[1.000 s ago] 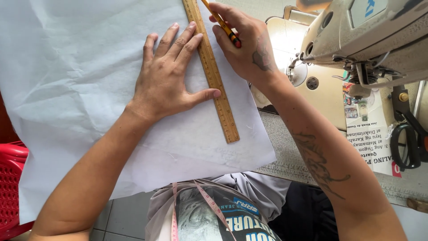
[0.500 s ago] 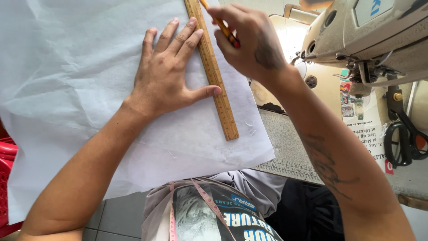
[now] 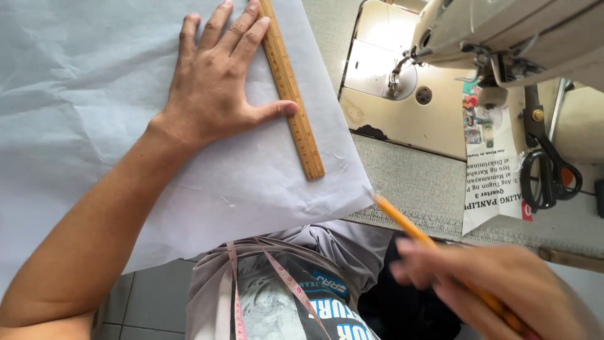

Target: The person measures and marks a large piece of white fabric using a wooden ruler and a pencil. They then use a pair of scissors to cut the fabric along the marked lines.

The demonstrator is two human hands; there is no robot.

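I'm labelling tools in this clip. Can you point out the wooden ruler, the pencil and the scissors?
wooden ruler (image 3: 291, 94): head view, middle of its length beside the thumb.
pencil (image 3: 402, 221): head view, yellow shaft near the tip.
scissors (image 3: 548, 169): head view, black handles.

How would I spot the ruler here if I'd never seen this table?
Start at the big sheet of pale paper covering the left of the table. The left hand lies flat on it, fingers and thumb touching a long, narrow wooden ruler. It is the only straight tan strip with printed markings; the pencil is thinner and yellow.
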